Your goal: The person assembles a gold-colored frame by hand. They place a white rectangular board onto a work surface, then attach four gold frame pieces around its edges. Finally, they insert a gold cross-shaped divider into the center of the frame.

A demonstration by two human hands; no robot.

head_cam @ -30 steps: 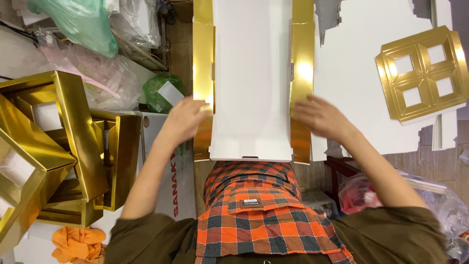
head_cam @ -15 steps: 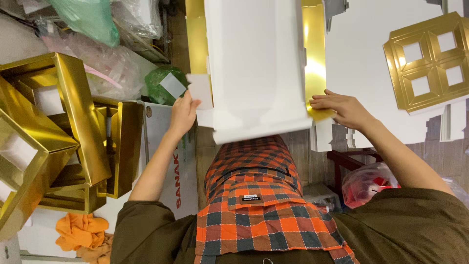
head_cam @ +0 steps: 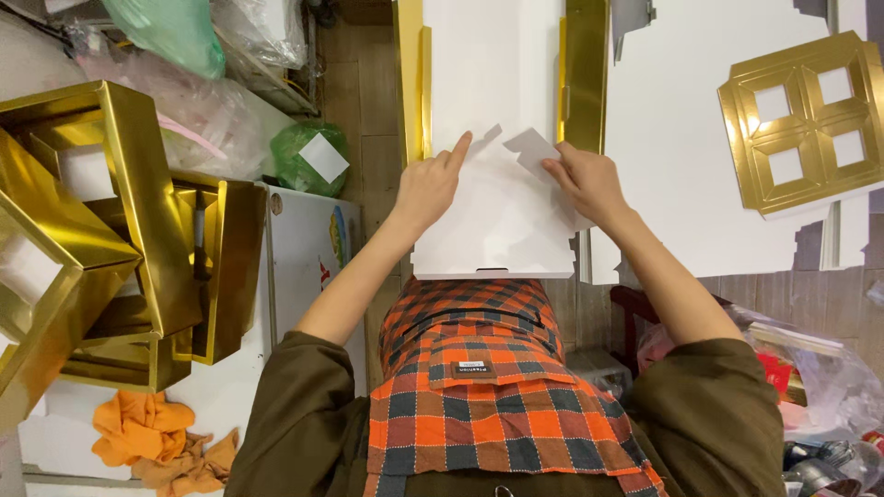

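left hand [head_cam: 431, 189] flat, fingers pressing the white side of the white-and-gold cardboard box blank [head_cam: 502, 138], lying above the checked apron [head_cam: 488, 368]. right hand [head_cam: 587, 184] pinching a small white flap [head_cam: 532, 147] at the blank's middle. risk: flap creasing or tearing if pulled crooked; blank sliding if left pressure eases.

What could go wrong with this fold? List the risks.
1. The right hand pinches a thin white flap; it may crease or tear.
2. The white and gold box blank overhangs the lap, pressed only by the left hand; it could slip.
3. The stacked gold boxes lean close to the left elbow and might topple.
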